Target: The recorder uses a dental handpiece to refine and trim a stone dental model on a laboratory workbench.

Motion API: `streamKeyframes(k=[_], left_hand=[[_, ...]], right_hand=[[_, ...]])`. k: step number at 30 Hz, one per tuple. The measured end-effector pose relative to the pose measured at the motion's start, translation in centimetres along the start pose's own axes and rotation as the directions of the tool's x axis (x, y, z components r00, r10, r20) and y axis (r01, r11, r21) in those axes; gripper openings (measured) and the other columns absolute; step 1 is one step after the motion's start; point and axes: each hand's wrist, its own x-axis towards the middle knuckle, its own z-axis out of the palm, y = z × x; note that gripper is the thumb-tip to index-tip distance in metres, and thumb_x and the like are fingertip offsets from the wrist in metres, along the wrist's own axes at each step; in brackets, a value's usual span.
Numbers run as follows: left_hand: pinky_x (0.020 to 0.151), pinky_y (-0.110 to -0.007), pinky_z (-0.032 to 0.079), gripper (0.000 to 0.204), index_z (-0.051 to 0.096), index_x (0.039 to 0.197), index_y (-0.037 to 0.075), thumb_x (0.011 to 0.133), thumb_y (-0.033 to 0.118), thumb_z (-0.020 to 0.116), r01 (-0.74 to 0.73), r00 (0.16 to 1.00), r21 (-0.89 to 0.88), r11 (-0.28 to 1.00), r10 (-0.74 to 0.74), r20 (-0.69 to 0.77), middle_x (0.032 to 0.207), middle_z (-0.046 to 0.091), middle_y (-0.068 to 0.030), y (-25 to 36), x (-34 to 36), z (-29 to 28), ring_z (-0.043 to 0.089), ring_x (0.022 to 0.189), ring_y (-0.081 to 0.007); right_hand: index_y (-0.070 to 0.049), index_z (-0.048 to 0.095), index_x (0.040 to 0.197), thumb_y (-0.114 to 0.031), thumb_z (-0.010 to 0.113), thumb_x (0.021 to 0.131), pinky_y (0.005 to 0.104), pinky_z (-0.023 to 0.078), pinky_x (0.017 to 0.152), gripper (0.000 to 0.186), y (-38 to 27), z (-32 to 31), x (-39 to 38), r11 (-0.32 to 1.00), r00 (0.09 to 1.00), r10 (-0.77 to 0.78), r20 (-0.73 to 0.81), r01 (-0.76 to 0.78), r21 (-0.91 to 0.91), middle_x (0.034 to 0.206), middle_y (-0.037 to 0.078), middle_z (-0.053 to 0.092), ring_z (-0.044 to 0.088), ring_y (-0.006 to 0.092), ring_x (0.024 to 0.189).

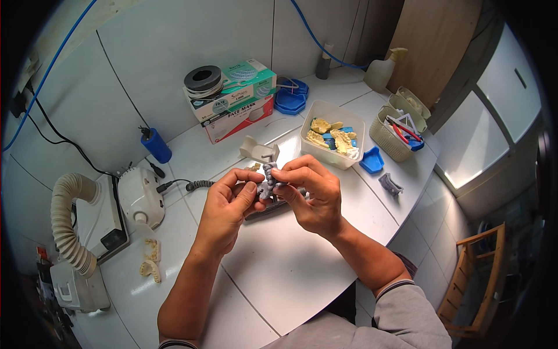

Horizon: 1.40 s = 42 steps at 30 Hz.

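Near the middle of the head view, my left hand (pixel 229 206) and my right hand (pixel 314 198) both grip a small grey dental model (pixel 269 173) with a row of teeth, fingers closed around it from either side. Partly hidden under my hands lies a dark grey device (pixel 256 214), probably hinged, on the white tiled table (pixel 261 273). Behind them stands an off-white piece (pixel 253 147). A separate grey dental model (pixel 391 184) lies to the right, and pale dental models (pixel 150 269) lie to the left.
A plastic tub of moulds (pixel 319 154), blue trays (pixel 371 160), a basket (pixel 389 145) and spray bottle (pixel 379 74) stand rightward. Stacked boxes (pixel 238 121) are behind. A white machine (pixel 139 195) with hose (pixel 67 227) is left. A wooden chair (pixel 465 291) stands beyond the table's edge.
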Motion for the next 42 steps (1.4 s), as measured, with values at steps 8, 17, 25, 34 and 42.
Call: streamKeyframes(k=[8,17,25,34,42], left_hand=[[0.095,-0.031,0.063,0.016,0.070,0.128,0.003,0.119,0.015,0.065,0.042,0.999,-0.027,0.999,-0.042,-0.020,0.112,0.075,-0.0054,-0.1,-0.1,0.1,0.071,0.093,-0.0101],[0.098,-0.030,0.064,0.039,0.075,0.140,0.003,0.103,0.003,0.086,-0.083,0.995,0.154,0.985,0.073,0.070,0.134,0.078,-0.0132,0.5,-0.1,0.2,0.076,0.113,-0.0149],[0.087,-0.031,0.063,0.027,0.086,0.119,0.003,0.093,-0.002,0.088,-0.289,0.947,0.655,0.698,0.307,0.091,0.146,0.073,-0.0192,1.2,-0.6,0.6,0.076,0.099,-0.0137],[0.085,-0.030,0.058,0.028,0.088,0.118,0.005,0.090,0.001,0.089,-0.315,0.942,0.642,0.699,0.313,0.121,0.140,0.076,-0.0167,1.7,-0.9,0.9,0.069,0.094,-0.0135],[0.089,-0.028,0.057,0.032,0.086,0.121,0.004,0.090,0.000,0.091,-0.252,0.958,0.665,0.703,0.279,0.067,0.140,0.074,-0.0133,2.2,-1.1,0.6,0.068,0.100,-0.0107]], right_hand=[[0.002,0.069,0.127,0.004,0.087,0.097,0.0313,0.071,0.080,0.035,-0.3,2.0,-0.7,0.931,0.964,0.196,-0.178,-0.125,0.343,0.110,0.013,0.077,0.082,0.0184,0.095],[0.006,0.056,0.150,-0.007,0.077,0.109,0.0329,0.071,0.089,0.048,-1.1,0.5,-0.3,0.860,0.956,0.293,0.022,-0.274,0.431,0.115,0.015,0.075,0.079,0.0195,0.105],[0.008,0.064,0.142,-0.005,0.078,0.107,0.0332,0.067,0.100,0.040,-0.8,-0.8,0.5,0.580,0.809,0.507,0.298,-0.576,0.576,0.121,0.014,0.076,0.077,0.0177,0.114],[0.009,0.074,0.123,-0.009,0.074,0.112,0.0290,0.066,0.085,0.021,-0.4,-0.9,0.0,0.810,0.881,0.432,0.192,-0.473,0.346,0.108,0.012,0.080,0.079,0.0136,0.095],[0.006,0.070,0.126,-0.009,0.076,0.109,0.0313,0.066,0.088,0.023,-0.5,-0.9,0.3,0.704,0.863,0.421,0.280,-0.505,0.499,0.112,0.011,0.078,0.077,0.0134,0.100]])
